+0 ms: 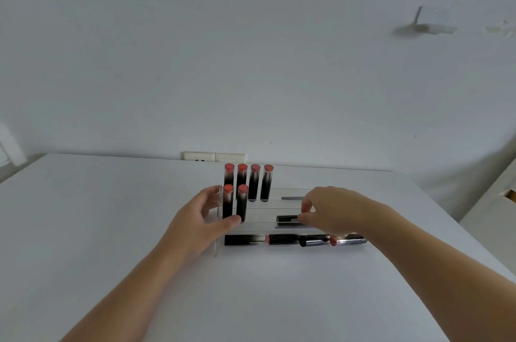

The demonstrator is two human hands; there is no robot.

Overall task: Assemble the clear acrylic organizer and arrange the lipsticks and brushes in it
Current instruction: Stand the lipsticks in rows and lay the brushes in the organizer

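The lipstick [287, 219] in play lies on its side on the middle tier of the clear acrylic organizer [279, 203], its long axis running left to right across the tier, dark end pointing toward the left hand. The right hand [332, 210] is on it: fingertips [302, 218] pinched closed around its right end, palm down, so the tube extends leftward out of the grip. To stand it up, that free left end would, by my reading, need to swing down into a slot beside the two upright lipsticks [235, 203] already on this tier.

The left hand [205, 217] is curled half-open against the organizer's left wall, thumb pressed at the base of those two tubes (bracing the frame, it seems, not gripping any tube). Behind, four more lipsticks [248, 181] stand in the back row. In front, several tubes [293, 240] lie end to end on the white table [111, 216], nearer the right hand.
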